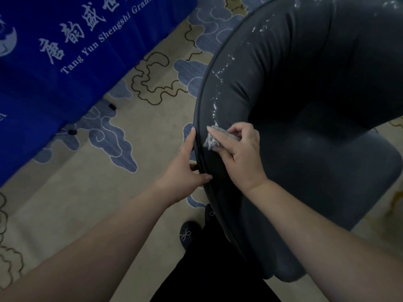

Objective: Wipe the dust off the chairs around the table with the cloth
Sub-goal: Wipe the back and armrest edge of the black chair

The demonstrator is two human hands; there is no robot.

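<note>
Both forearms reach in from the bottom edge, bare, w/ dark trousers and a black shoe (188, 234) w/ a small beaded bow between them. Right hand (241, 152) lies on the chair's backrest top, fingers curled round a crumpled grey cloth (212, 138) — index finger stretched along the top of it, pressing it onto the fabric just inside the rim. Left hand (189, 165) grips the outer edge of the same backrest beside it: thumb hooked over the piping, index finger laid straight up along the rim, other fingers hidden behind the back.

Chair (316, 110) is a dark grey upholstered tub type, curved back wrapping round a seat cushion at right. White dust (220, 75) runs in a speckled line along the backrest top, starting right at the cloth and going up & away toward the frame's upper edge; stretch under and behind the hands looks dark, no specks.

Floor — beige carpet (87, 192) w/ blue cloud shapes. Upper left, a blue table cover (54, 62) w/ white characters and "Tang Yun Shengshi Grand".
</note>
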